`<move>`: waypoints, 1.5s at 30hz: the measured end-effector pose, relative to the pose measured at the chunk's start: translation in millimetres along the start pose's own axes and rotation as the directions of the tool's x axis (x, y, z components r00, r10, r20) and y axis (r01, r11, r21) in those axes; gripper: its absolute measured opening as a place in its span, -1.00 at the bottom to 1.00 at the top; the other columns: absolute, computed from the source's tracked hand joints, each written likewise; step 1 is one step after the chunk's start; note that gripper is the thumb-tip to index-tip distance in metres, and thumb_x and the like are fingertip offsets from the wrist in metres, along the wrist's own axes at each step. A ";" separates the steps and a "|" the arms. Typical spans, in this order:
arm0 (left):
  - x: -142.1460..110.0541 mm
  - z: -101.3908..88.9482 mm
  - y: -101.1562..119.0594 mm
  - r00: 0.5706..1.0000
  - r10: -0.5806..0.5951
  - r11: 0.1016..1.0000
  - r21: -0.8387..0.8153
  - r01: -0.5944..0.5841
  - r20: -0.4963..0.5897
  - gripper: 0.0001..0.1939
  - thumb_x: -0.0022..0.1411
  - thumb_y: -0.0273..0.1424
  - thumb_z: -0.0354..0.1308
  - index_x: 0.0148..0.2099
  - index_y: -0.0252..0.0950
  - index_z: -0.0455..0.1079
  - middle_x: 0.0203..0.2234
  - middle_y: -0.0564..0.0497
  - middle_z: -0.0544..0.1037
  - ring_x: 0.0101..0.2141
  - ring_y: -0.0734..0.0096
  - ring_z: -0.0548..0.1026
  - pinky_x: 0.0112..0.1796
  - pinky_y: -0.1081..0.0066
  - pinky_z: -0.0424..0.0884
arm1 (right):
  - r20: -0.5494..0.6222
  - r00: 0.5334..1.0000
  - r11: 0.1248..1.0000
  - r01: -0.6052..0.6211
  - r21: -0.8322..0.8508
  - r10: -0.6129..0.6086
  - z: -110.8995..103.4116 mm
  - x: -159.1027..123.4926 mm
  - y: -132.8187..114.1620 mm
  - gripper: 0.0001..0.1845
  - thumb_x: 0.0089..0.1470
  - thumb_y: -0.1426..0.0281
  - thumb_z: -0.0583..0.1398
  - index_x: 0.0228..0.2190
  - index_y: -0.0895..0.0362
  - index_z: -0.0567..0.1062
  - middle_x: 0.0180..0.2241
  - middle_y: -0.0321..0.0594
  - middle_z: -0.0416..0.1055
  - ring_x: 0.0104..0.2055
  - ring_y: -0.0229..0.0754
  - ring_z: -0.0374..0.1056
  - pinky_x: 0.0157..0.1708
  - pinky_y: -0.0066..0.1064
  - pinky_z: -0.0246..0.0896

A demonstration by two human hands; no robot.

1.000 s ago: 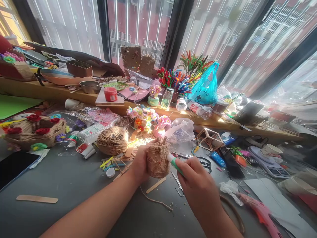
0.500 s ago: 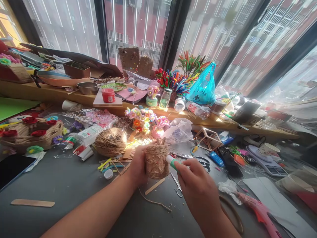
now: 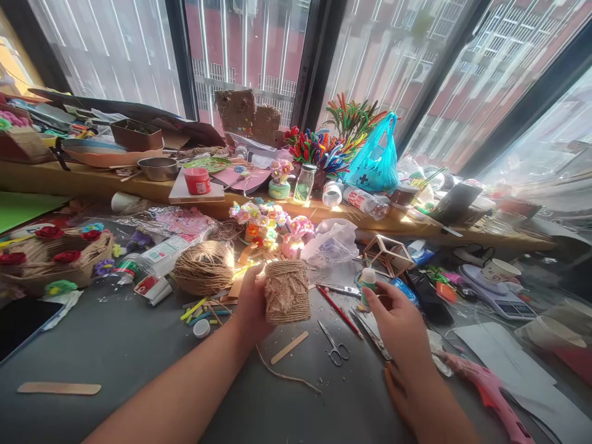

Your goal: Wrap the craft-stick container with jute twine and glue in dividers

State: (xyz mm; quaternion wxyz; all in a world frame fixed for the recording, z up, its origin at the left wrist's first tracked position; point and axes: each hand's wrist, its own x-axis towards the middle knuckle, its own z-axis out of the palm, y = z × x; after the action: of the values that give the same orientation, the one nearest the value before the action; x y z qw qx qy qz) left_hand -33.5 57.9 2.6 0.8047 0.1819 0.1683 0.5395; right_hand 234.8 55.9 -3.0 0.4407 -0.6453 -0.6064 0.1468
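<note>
In the head view, the left hand (image 3: 252,308) grasps a twine-wrapped container (image 3: 287,293) over the middle of the counter (image 3: 287,419), fingers against its left side. Rows of twine ring the container at top and bottom, and a rough, wrinkled tan layer covers much of the front between them. The right hand (image 3: 401,320) grips a green-and-white tube (image 3: 368,285) between thumb and fingers, nearly upright, white end up, apart from the container's right side. Whether that white end is a cap cannot be told.

Between the hands, a red pencil (image 3: 341,312) lies aslant, with small scissors (image 3: 333,345) nearer the wearer and a flat wooden stick (image 3: 289,347) just below the container. A loose strand of twine (image 3: 289,374) curves beneath the stick. Left of the container sit a ball of twine (image 3: 203,268) and, in front of it, a small white cap (image 3: 201,328). A pink glue gun (image 3: 493,391) lies right of the right forearm. Behind, a ledge (image 3: 259,208) under the windows carries a blue plastic bag (image 3: 377,163) and a red tub (image 3: 197,180).
</note>
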 end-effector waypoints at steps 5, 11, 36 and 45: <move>0.5 -5.2 -1.7 0.998 -0.038 0.999 0.034 0.036 0.054 -0.28 0.21 0.12 0.19 0.13 -0.40 0.48 -0.29 -0.21 0.68 -0.22 -0.01 0.65 -0.21 0.18 0.54 | 0.029 0.998 0.983 -0.048 -0.179 0.054 2.8 19.8 28.7 -0.49 0.22 0.07 0.14 -0.07 0.22 0.59 -0.25 -0.04 0.60 -0.33 -0.01 0.49 -0.34 -0.28 0.26; 2.9 -7.8 -3.1 1.000 -0.008 0.994 0.111 0.010 -0.022 -0.45 0.22 -0.05 0.31 0.09 -0.34 0.51 -0.33 -0.14 0.69 -0.27 0.08 0.67 -0.21 0.23 0.57 | -0.013 0.994 0.951 -0.108 -0.289 0.109 3.0 25.6 51.4 -0.61 0.17 0.19 0.14 -0.15 0.20 0.60 -0.26 0.04 0.60 -0.25 0.08 0.49 -0.32 -0.24 0.23; 7.9 -1.3 3.6 0.942 0.259 0.966 0.071 -0.250 -0.212 -0.62 0.35 -0.11 0.16 -0.03 -0.31 0.53 -0.31 -0.06 0.68 -0.31 0.23 0.65 -0.30 0.31 0.61 | -0.016 0.966 0.888 -0.245 -0.389 0.260 -28.1 5.8 41.4 -0.43 0.01 0.14 0.30 -0.01 0.22 0.54 -0.14 0.03 0.56 -0.20 0.06 0.50 -0.27 -0.24 0.35; 7.9 -0.1 2.4 0.948 0.250 0.968 0.075 -0.240 -0.197 -0.59 0.35 -0.10 0.15 -0.01 -0.32 0.54 -0.29 -0.08 0.69 -0.30 0.21 0.66 -0.30 0.31 0.61 | 0.425 0.894 0.880 0.313 -0.359 -0.145 33.5 -12.6 -8.8 -0.71 0.29 0.26 0.17 -0.11 0.06 0.66 -0.24 -0.09 0.54 -0.18 -0.01 0.45 -0.18 -0.28 0.28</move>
State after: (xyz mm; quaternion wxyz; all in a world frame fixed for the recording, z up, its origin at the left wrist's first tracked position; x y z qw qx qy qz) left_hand -32.6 66.1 3.2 0.7050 0.1648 0.2398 0.6468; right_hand 202.0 56.4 -19.9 0.1788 -0.6049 -0.7715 0.0835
